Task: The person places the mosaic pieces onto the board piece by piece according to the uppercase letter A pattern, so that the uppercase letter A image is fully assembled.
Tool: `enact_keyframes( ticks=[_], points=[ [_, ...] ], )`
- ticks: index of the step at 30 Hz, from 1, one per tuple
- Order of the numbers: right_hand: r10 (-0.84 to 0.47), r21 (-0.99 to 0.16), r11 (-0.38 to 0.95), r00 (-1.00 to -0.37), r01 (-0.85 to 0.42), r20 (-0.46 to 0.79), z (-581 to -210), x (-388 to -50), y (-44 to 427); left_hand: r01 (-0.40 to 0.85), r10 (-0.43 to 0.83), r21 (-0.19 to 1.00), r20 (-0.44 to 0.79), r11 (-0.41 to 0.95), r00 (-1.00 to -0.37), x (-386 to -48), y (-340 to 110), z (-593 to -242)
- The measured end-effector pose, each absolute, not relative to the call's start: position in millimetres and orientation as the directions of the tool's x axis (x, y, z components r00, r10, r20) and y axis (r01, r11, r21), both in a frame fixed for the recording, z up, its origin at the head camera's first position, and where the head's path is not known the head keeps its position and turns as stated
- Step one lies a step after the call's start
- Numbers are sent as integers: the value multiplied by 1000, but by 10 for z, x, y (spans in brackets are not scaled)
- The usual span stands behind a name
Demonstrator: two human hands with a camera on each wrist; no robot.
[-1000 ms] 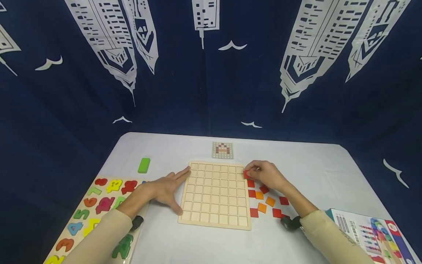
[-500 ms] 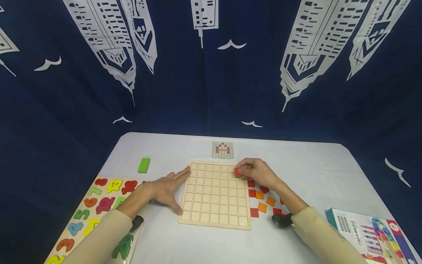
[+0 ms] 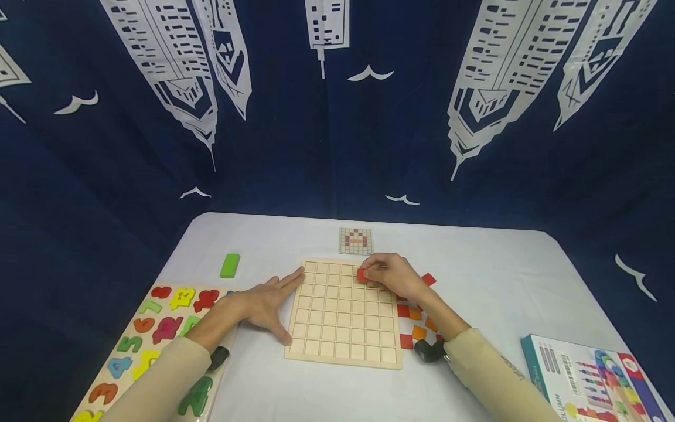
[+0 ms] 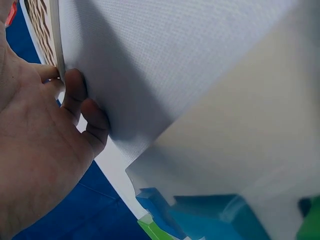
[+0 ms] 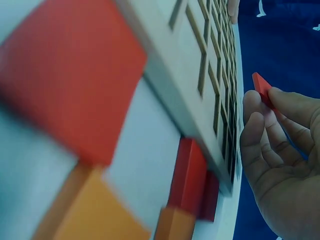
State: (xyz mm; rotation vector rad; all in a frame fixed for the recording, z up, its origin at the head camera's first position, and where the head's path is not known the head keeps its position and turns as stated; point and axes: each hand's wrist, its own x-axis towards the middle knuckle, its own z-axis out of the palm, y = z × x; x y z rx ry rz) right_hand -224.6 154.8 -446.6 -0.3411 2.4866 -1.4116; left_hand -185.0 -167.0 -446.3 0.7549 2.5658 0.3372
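Observation:
A pale wooden grid board [image 3: 337, 316] lies on the white table, its square cells bare where I can see them. My left hand [image 3: 266, 305] is spread along the board's left edge, thumb and fingers touching the rim; the left wrist view shows the fingertips at that edge. Over the board's top row, my right hand [image 3: 395, 276] pinches a red square tile [image 3: 361, 275] between thumb and fingers. In the right wrist view that tile [image 5: 262, 90] is held tilted above the board. Several red tiles [image 3: 403, 310] and orange tiles [image 3: 419, 332] lie beside the board's right edge.
A small pattern card [image 3: 355, 241] lies behind the board. To the left are a green block [image 3: 229, 265] and a number puzzle board [image 3: 126, 363] partly under the left forearm. A printed box [image 3: 585, 375] stands at the right front; a dark blue curtain [image 3: 337, 146] hangs behind.
My right hand has moved left from the board's right edge to above its top row, carrying the red tile. The left hand has stayed in place.

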Motion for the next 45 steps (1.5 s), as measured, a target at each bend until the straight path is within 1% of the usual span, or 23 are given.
enact_keyframes(
  ticks=[6, 15, 20, 31, 45],
  points=[
    [-344, -869, 482, -937, -114, -67, -4479, -2311, 1421, 443, 550, 343, -352, 828, -757, -1850, -1663, -4470],
    [-319, -841, 523, -947, -138, -43, -4547, -2415, 1258, 435, 546, 349, -348, 830, -762, -1840, -1666, -4488],
    [-294, -831, 538, -955, -142, -27, -4562, -2445, 1230, 429, 542, 352, -349, 832, -764, -1829, -1666, -4498],
    [-290, -786, 592, -957, -177, -3, -4577, -2477, 1179, 447, 554, 345, -339, 825, -761, -1834, -1664, -4493],
    [-288, -739, 652, -957, -169, -36, -4599, -2524, 1166, 453, 560, 347, -337, 822, -757, -1836, -1669, -4486]
  ],
)
